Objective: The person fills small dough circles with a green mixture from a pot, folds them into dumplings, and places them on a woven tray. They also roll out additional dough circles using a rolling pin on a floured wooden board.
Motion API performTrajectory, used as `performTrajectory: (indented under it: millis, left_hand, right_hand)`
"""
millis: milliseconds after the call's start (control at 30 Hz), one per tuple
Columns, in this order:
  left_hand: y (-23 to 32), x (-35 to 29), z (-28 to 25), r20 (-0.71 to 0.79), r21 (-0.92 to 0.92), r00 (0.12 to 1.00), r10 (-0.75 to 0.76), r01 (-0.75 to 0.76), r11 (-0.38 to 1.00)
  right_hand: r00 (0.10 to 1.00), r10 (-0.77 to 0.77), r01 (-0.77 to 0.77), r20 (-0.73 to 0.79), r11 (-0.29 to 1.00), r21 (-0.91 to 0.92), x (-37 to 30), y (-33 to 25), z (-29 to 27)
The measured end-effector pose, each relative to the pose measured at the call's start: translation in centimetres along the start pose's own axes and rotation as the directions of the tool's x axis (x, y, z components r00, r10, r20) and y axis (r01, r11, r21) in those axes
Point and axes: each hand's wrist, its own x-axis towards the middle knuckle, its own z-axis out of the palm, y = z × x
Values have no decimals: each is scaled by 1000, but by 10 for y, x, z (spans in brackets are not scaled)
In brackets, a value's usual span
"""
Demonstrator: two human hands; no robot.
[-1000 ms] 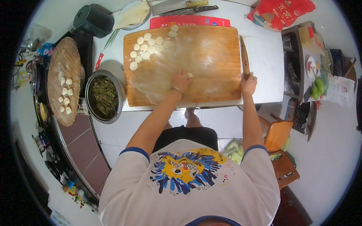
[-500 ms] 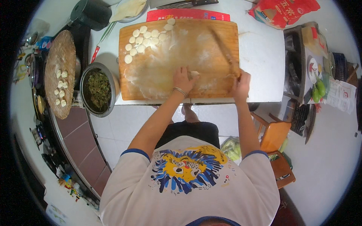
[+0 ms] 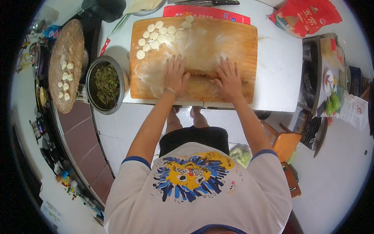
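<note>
A brown rolling pin (image 3: 201,73) lies crosswise on the floured wooden board (image 3: 243,43). My left hand (image 3: 176,77) rests flat over its left end, fingers stretched out. Over the right part of the pin lies my right hand (image 3: 229,81), its fingers spread too. Neither hand wraps round the pin. Whatever is under the pin is mostly hidden; a little pale dough may show by my right thumb, but I cannot tell. Several small round dough pieces (image 3: 154,36) sit at the board's far left, dusted with flour.
Left of the board stands a metal bowl (image 3: 124,84) of chopped dark green filling. Beyond it, a long floured tray (image 3: 74,37) holds several shaped dough pieces. A red-handled tool (image 3: 104,46), a knife (image 3: 224,2) and a red bag (image 3: 306,17) lie around the white table (image 3: 276,74).
The rolling pin has swung from slanting away in my right hand to lying crosswise. My right hand has let go its grip and moved left; my left hand has flattened onto the pin.
</note>
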Motion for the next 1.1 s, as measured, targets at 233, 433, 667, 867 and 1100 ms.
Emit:
performTrajectory:
  millis: [233,433,667,867,1100]
  left_hand:
    - [6,-58,15,106,-104,994,-17,28,994]
    - [-5,15,15,-17,22,997,-79,79,997]
    - [10,-54,6,161,-37,987,-17,23,999]
    - [2,-1,9,-101,0,990,-95,95,995]
    - [57,-21,1,0,-541,960,-281,236,807]
  right_hand:
    - [982,118,-97,145,985,-141,-43,-19,4]
    - [988,148,-155,-51,964,-215,26,10,25]
    - [995,58,-35,87,969,-244,-31,-2,11]
    - [954,88,-141,286,975,169,-15,15,-3]
    - [972,226,-208,68,682,701,-31,15,24]
